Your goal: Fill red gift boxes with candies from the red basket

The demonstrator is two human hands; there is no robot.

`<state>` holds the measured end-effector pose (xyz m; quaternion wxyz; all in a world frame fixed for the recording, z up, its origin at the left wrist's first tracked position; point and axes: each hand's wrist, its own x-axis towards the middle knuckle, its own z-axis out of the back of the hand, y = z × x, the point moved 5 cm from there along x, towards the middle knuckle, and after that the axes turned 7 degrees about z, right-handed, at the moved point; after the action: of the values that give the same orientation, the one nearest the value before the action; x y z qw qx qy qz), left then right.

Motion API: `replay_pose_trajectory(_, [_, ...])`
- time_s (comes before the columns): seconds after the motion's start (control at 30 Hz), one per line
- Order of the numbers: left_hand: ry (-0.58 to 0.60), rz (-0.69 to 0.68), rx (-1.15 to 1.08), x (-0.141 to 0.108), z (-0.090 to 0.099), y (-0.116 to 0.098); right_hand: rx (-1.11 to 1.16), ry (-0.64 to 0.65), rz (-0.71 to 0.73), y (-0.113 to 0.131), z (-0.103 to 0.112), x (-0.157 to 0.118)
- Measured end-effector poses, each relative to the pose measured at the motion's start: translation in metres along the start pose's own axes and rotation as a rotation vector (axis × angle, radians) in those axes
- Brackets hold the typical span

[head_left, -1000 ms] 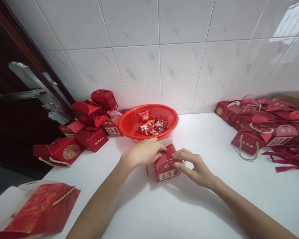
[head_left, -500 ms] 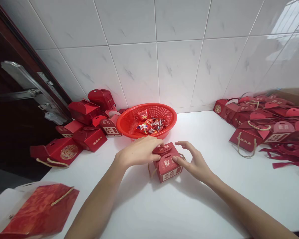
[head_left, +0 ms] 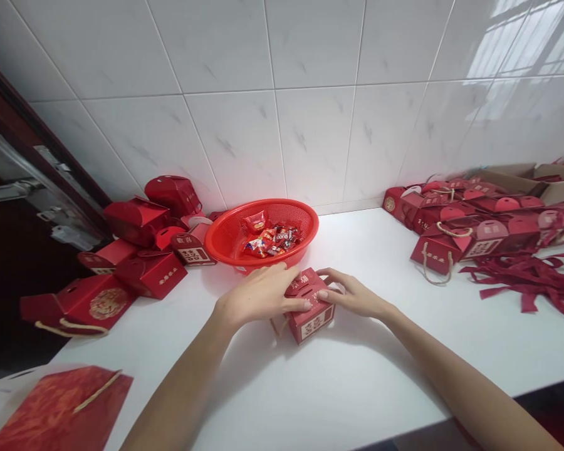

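A small red paper gift box (head_left: 314, 318) with gold lettering and a rope handle stands on the white table (head_left: 357, 388) in front of me. My left hand (head_left: 263, 294) is bent over its left side, thumb pressing on the top flap and fingers behind it. From the right, my right hand (head_left: 350, 293) grips the box, thumb on the top and fingers round the far side. Just behind the box sits a red plastic basket (head_left: 219, 241) with wrapped candies (head_left: 266, 241) in it.
Several folded red boxes (head_left: 150, 272) are piled at left by the door. A red bag (head_left: 61, 407) with a rope handle lies front left. At right are more red boxes (head_left: 489, 232), dark red ribbons (head_left: 531, 279) and a cardboard carton (head_left: 512, 178). A tiled wall (head_left: 310, 138) closes the back.
The view has swung to the right. The box's top flaps have gone down flatter, and both thumbs now press on them, with my right fingers closer around the box.
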<state>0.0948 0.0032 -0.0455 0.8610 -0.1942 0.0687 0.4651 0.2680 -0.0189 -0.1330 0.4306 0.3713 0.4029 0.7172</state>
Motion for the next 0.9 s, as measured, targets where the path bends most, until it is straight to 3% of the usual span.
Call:
replay_pose_trajectory(0.1, [-0.016, 0.015, 0.018, 0.001, -0.002, -0.004, -0.203, -0.094, -0.033, 0.006, 0.017, -0.004])
replay_pose_trajectory(0.23, [-0.081, 0.029, 0.037, 0.003, -0.008, -0.014, -0.084, -0.214, 0.041, 0.024, 0.029, -0.014])
replay_pose_trajectory(0.33, [-0.152, 0.026, 0.009, 0.005, -0.014, -0.026, -0.050, -0.346, 0.129, 0.038, 0.032, -0.029])
replay_pose_trajectory(0.47, [-0.181, -0.043, -0.127, 0.008, -0.029, -0.038, -0.221, -0.481, 0.231, 0.051, 0.026, -0.052])
replay_pose_trajectory(0.7, [-0.048, -0.329, -0.434, 0.017, -0.048, -0.051, -0.585, -0.351, 0.407, 0.067, 0.013, -0.085])
replay_pose_trajectory(0.77, [-0.050, -0.337, -0.510, 0.022, -0.048, -0.050, -0.660, -0.304, 0.431, 0.067, 0.014, -0.094])
replay_pose_trajectory(0.9, [-0.084, -0.218, -0.603, 0.035, -0.053, -0.038, -0.794, -0.270, 0.484, 0.063, 0.012, -0.107])
